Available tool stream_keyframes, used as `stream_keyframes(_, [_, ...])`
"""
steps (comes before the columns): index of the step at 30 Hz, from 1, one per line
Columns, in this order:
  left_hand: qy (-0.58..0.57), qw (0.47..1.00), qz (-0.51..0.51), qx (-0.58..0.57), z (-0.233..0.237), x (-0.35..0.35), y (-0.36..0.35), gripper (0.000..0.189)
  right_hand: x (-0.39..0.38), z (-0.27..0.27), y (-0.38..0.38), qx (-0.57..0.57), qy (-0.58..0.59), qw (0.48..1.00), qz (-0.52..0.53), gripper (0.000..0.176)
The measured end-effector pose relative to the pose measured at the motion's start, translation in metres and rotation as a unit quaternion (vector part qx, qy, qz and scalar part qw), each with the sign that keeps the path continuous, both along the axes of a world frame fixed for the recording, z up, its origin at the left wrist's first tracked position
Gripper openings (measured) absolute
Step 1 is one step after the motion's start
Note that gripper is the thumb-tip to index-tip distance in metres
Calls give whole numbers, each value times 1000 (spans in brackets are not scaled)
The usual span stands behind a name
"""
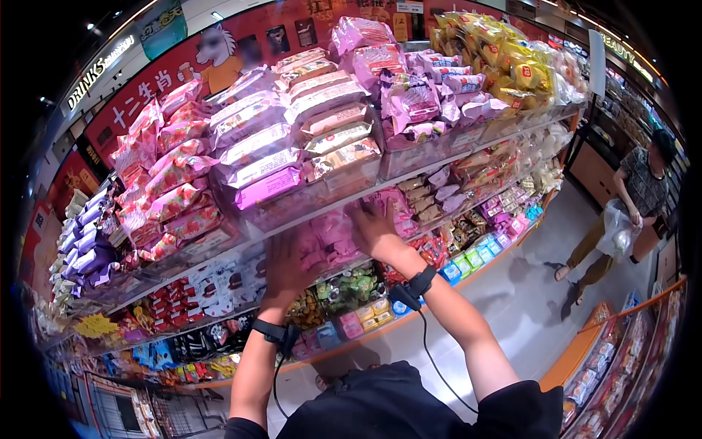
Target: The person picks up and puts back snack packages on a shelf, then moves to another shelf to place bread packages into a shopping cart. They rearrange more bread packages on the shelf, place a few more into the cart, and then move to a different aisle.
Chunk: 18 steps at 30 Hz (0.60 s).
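Both of my hands reach into the second shelf, under the ledge of the top shelf, among pink packets [333, 238]. My left hand [285, 256] is at the left side of these packets, its fingertips dim behind the clear shelf edge. At their right side is my right hand [374, 228], fingers spread and touching the pink packaging. Whether either hand grips a packet does not show. Each wrist wears a black strap with a cable.
Above, the top shelf [322, 203] bears stacked pink, white, purple and yellow packets. Lower shelves hold small colourful packs [365, 314]. At the right a person [643, 183] stands in the aisle with a plastic bag [619, 233]. Another shelf [607, 366] is at the lower right.
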<state>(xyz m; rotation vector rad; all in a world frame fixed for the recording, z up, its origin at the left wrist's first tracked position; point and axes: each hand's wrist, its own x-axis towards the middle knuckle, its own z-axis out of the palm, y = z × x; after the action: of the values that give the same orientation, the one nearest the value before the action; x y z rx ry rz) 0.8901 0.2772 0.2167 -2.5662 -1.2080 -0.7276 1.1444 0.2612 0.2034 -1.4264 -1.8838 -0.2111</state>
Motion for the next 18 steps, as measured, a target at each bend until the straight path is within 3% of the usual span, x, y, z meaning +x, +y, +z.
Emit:
stream_keyframes(4, [11, 1000, 12, -16, 6, 1, -2, 102, -4, -2, 12, 0, -25, 1000, 1, 50])
stream_keyframes(7, [14, 999, 13, -43, 17, 2, -2, 105, -7, 3, 25, -60, -2, 998, -36, 58])
stream_keyframes(10, [15, 998, 23, -51, 22, 4, -6, 107, -1, 11, 19, -64, 59, 996, -13, 57])
stream_keyframes(12, [20, 997, 38, -64, 26, 7, -11, 107, 0, 15, 8, 0, 130, 991, 9, 52])
stream_keyframes(15, [-5, 997, 56, -61, 19, 9, -14, 98, -5, 12, -10, 15, 256, 966, 18, 48])
stream_keyframes(18, [-101, 994, -27, 32, 17, 13, -11, 81, -10, 17, -25, -16, 337, 941, -8, 47])
